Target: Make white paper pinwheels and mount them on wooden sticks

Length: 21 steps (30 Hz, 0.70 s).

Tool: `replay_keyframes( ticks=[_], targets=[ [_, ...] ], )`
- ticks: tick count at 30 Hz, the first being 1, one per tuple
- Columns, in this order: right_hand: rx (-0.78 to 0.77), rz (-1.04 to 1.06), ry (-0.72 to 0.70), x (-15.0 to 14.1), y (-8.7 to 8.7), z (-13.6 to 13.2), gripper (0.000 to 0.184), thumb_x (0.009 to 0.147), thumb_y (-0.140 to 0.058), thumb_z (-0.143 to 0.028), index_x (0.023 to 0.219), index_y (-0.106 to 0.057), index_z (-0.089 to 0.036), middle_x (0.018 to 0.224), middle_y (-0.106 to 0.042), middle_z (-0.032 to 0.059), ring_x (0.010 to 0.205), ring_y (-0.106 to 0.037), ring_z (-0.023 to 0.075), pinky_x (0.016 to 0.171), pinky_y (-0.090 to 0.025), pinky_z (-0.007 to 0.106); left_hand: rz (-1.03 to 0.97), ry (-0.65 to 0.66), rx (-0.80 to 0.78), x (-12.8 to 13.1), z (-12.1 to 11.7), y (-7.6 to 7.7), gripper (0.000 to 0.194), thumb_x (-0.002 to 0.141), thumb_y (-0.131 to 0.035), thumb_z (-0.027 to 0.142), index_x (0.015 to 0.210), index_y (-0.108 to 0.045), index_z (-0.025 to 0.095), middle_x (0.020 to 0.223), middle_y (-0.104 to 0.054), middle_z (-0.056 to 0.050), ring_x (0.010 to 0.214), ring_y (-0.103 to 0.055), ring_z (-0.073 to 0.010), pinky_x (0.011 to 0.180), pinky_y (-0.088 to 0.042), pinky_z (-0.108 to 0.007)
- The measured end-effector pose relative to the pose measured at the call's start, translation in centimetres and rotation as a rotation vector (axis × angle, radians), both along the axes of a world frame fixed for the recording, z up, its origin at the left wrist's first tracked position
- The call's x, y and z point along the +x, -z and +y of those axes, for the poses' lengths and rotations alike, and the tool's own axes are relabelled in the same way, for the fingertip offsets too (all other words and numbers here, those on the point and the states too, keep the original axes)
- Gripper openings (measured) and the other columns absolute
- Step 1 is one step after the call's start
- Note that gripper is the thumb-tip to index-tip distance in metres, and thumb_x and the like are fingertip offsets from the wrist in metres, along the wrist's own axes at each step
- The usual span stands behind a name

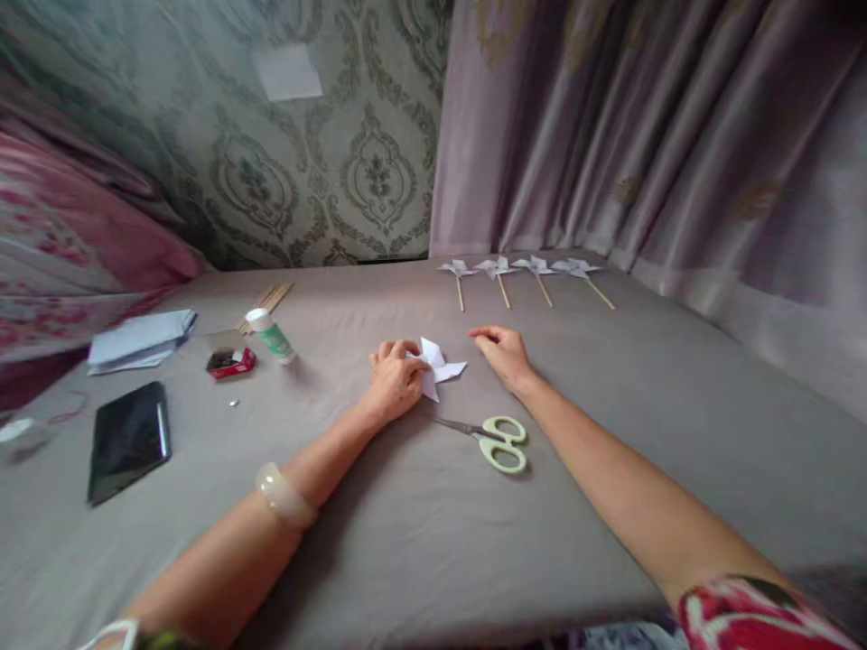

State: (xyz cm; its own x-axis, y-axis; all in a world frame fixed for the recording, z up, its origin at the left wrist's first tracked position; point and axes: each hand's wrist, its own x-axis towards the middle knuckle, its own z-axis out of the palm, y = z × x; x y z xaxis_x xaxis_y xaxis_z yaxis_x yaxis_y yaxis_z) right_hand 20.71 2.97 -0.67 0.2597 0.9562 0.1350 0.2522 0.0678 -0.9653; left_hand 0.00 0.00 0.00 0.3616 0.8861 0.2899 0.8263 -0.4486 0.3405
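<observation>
1. Nearest the camera, both forearms slant inward over the grey worktop (413, 551), the right one (629, 487) out of a red patterned sleeve (745, 614), the left one wearing a pale bangle (288, 496).
2. Left hand (393, 384) lies against the white paper pinwheel, clearly the nearer of the two; the right hand (505, 354) rests apart, to the right and a little farther out.
3. Scissors (474, 430) lie just on the near side of the paper, long axis running across, tips pointing left (neither hand touches them).
4. The pinwheel (448, 371) sits between the hands, more to the left; it shows no real long axis, its visible vanes reaching away, rightward and back toward the camera.
5. Left fingers (409, 347) are narrow, holding the paper's left part near its middle. Right fingers (483, 333) are curled, close together, pointing left; whether they pinch something small, I cannot tell.
</observation>
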Motion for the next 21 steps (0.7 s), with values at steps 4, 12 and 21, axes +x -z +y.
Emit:
replay_keyframes(
  ticks=[4, 12, 21],
  targets=[
    [-0.001, 0.000, 0.002, -0.1, 0.1, -0.1, 0.031, 0.058, -0.050, -0.027, 0.077, -0.070, -0.013, 0.067, -0.066, 0.0013, 0.062, -0.055, 0.0143, 0.063, -0.043, 0.027, -0.041, -0.029, -0.048, 0.3, -0.3, -0.6, 0.038, 0.079, -0.043, 0.013, 0.093, -0.075, 0.026, 0.116, -0.060, -0.006, 0.108, -0.042, -0.0268, 0.090, -0.033, -0.045],
    [0.006, -0.001, -0.003, 0.0, 0.2, 0.1, 0.028, 0.060, -0.051, -0.025, 0.078, -0.070, -0.014, 0.074, -0.069, 0.0030, 0.069, -0.058, 0.0159, 0.069, -0.044, 0.028, -0.203, -0.240, -0.051, -0.5, 0.0, -1.6, 0.037, 0.080, -0.043, 0.018, 0.103, -0.071, 0.021, 0.105, -0.066, -0.007, 0.099, -0.050, -0.0244, 0.090, -0.036, -0.042],
    [0.088, -0.291, -0.427, 0.5, -0.3, -0.9, 0.025, 0.066, -0.066, -0.040, 0.071, -0.071, -0.016, 0.081, -0.059, 0.0029, 0.065, -0.049, 0.0113, 0.065, -0.042, 0.026, -0.156, -0.330, -0.192, -1.2, 0.4, -1.7, 0.029, 0.079, -0.053, 0.031, 0.101, -0.071, 0.021, 0.096, -0.071, -0.005, 0.092, -0.058, -0.0234, 0.085, -0.040, -0.036]
  ],
)
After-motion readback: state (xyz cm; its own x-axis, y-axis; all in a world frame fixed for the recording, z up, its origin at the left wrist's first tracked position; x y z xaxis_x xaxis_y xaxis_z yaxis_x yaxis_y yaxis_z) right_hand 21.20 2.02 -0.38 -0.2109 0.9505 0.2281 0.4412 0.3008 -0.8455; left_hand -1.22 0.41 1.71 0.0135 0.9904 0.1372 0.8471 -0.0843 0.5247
